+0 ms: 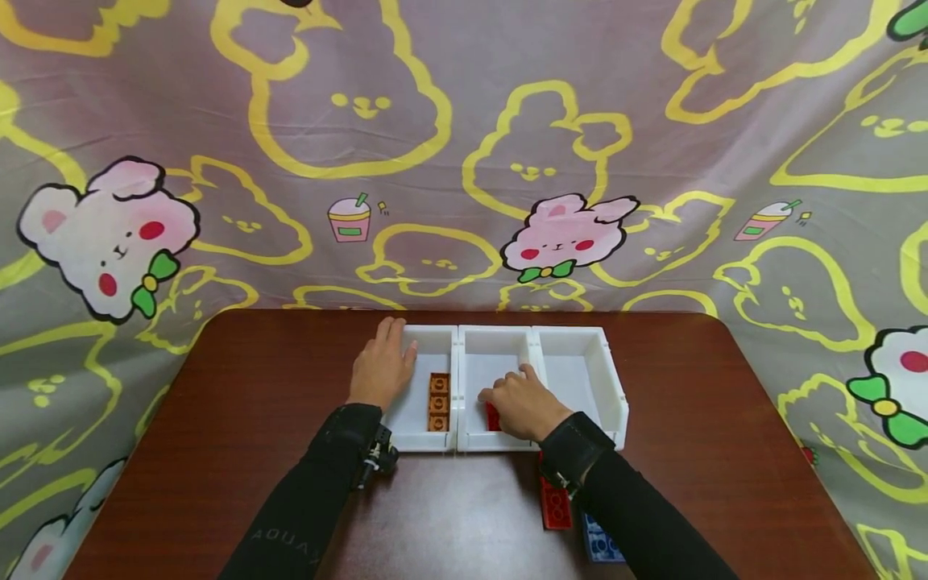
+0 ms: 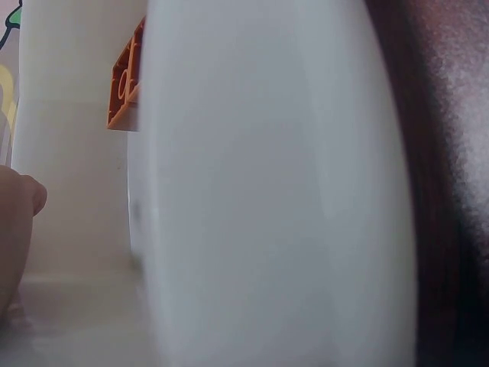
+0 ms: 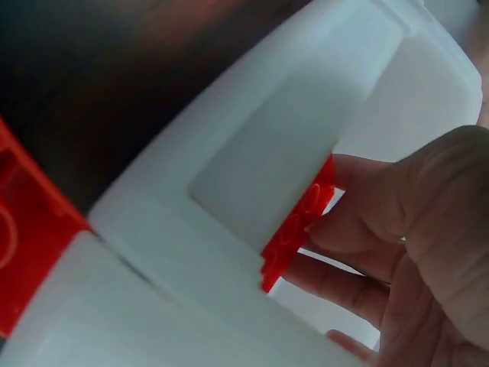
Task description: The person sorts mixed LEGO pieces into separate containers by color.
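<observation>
My right hand (image 1: 528,405) reaches into the middle white bin (image 1: 496,441) and pinches a red toy building block (image 3: 299,222) between thumb and fingers, low beside the bin wall. In the head view the hand covers most of this block (image 1: 493,417). My left hand (image 1: 382,366) rests over the left wall of the left white bin (image 1: 420,441), fingers extended toward the far corner and thumb on the inner side. Orange building blocks (image 1: 438,403) stand in a row along that bin's right side; part of one orange block (image 2: 122,88) shows in the left wrist view.
The right white bin (image 1: 616,403) adjoins the middle one. In front of the bins, red blocks (image 1: 556,507) and blue blocks (image 1: 602,541) lie on the brown table (image 1: 254,387), partly under my right forearm. A patterned cloth (image 1: 435,193) hangs behind the table.
</observation>
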The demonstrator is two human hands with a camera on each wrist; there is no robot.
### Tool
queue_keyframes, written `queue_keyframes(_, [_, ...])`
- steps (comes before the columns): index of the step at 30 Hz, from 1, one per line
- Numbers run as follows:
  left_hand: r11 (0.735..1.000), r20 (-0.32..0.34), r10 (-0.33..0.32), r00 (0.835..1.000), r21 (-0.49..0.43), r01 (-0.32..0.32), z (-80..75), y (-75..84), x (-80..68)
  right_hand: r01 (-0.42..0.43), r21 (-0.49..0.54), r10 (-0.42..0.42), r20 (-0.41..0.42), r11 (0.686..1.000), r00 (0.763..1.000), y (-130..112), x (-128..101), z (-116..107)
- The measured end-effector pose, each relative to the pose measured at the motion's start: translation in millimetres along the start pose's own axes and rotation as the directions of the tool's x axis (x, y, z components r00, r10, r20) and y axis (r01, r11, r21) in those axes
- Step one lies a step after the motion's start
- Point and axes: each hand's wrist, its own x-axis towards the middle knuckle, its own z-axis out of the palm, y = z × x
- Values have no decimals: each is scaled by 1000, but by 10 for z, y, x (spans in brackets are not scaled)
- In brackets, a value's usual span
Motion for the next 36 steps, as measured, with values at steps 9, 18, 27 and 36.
queue_keyframes(9, [999, -41, 31, 999, -15, -32, 22, -14, -3, -76, 58, 91, -325, 995, 941, -113, -525, -199])
queue_keyframes(18, [1000, -5, 21, 1000, -3, -21, -18, -7, 15, -329, 179, 323, 64, 927, 944, -327, -1092, -84])
queue_keyframes(27, [999, 57, -17, 998, -27, 18, 18, 0, 1, -364, 195, 370, 6, 911, 929, -358, -1096, 138])
queue_keyframes(36, [1000, 25, 1, 1000, -13, 0, 0, -2, -8, -215, 361, 250, -53, 908, 967, -497, -883, -165])
